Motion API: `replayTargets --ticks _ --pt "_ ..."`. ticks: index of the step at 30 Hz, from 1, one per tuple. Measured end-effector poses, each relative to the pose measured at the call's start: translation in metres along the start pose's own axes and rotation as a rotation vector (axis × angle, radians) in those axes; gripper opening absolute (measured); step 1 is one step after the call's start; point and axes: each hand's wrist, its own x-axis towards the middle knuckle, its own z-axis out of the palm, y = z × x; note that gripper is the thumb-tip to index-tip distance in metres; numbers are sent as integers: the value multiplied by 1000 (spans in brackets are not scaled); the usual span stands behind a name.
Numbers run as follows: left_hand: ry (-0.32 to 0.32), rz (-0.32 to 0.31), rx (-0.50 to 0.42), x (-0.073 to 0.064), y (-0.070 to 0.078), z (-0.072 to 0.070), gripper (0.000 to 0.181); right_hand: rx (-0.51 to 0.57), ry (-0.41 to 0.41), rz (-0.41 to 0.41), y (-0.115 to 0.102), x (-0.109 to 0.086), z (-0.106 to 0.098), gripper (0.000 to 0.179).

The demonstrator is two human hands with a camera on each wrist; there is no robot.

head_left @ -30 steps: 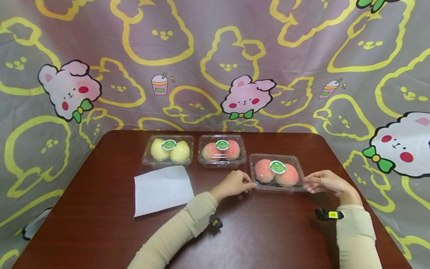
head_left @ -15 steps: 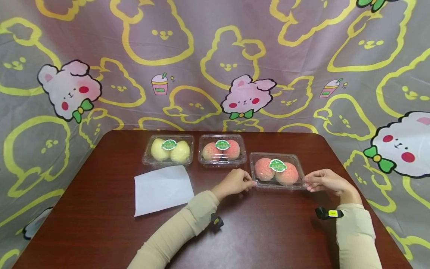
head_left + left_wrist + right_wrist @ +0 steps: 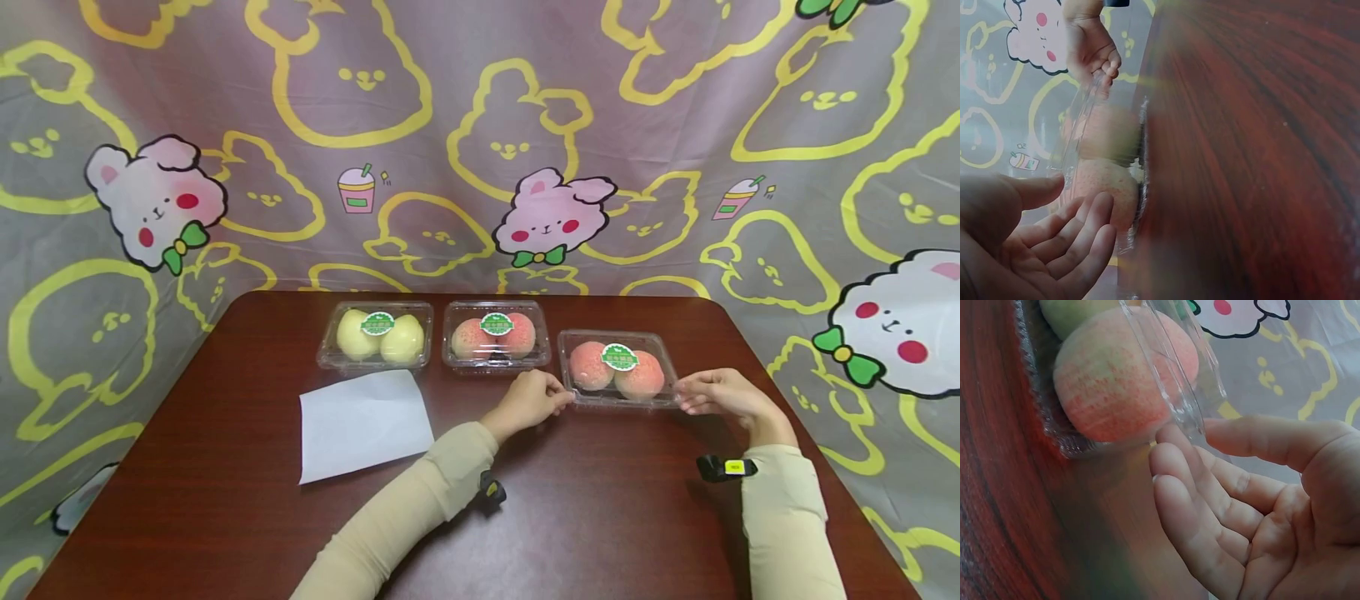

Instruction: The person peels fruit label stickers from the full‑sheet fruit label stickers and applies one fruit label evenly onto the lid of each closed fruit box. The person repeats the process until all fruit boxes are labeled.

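Note:
A clear plastic clamshell box [image 3: 619,369] with two peach-like pink rounds and a green-and-white label sits at the right of the table. My left hand [image 3: 528,400] pinches its near left corner. At the near right corner, my right hand [image 3: 722,395] pinches the rim; the right wrist view shows the thumb [image 3: 1260,439] and fingertips meeting at the box edge. In the left wrist view the thumb [image 3: 1040,190] is by the lid's rim, with the other fingers held loosely against the box's side.
To the left stand a second clear box [image 3: 496,336] with pink rounds and a third box [image 3: 377,336] with yellow ones. White paper [image 3: 365,425] lies in front on the brown table [image 3: 570,517]. A patterned curtain [image 3: 435,100] hangs behind and at both sides.
The held box has slid a little away, toward the back of the table, coming nearer in line with the other boxes. Both hands have moved with it, keeping their hold on its corners.

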Motion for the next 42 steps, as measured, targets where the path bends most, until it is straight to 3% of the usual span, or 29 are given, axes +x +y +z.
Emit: replayTargets --ticks 12,30,42 --pt "102 -36 20 7 2 8 22 -12 52 -12 -1 14 0 45" --pt "235 -83 208 18 10 16 25 -14 98 -23 -11 22 -1 44" --pt "264 -103 241 22 17 16 24 18 146 -7 -15 36 0 45"
